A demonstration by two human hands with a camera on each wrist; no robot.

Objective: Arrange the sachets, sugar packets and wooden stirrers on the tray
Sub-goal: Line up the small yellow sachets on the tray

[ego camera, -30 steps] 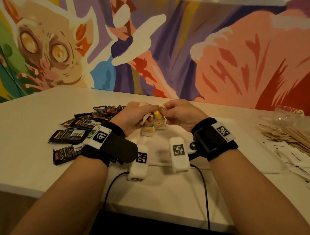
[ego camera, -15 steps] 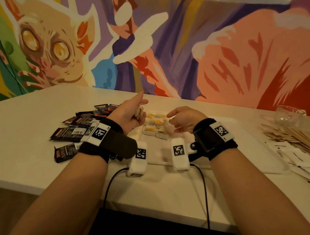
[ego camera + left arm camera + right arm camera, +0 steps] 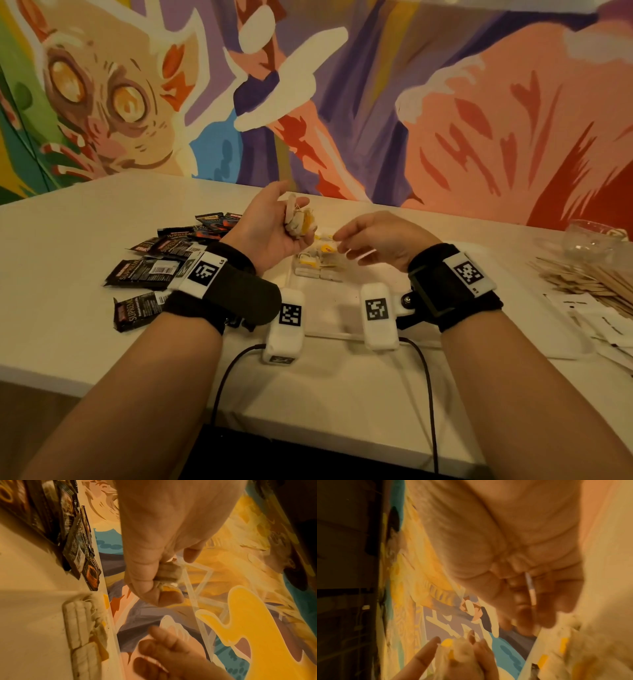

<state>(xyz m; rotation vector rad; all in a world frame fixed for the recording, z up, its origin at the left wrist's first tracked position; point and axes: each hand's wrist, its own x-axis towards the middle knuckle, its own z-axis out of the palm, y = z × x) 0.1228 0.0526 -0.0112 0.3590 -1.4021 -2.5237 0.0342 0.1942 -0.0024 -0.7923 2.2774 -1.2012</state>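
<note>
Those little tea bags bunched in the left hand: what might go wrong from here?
The left hand grips a loose bunch of tea bags with strings trailing; one may slip or tangle. The right hand hovers low over the tea bags lined up on the tray and might knock that row askew.

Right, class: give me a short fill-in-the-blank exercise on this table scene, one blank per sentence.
1. The bunch of tea bags is held in the ____ hand.
2. The dark sachets lie to the ____ of the white tray.
3. The wooden stirrers lie on the ____, not on the tray.

Missing words: left; left; table
</note>
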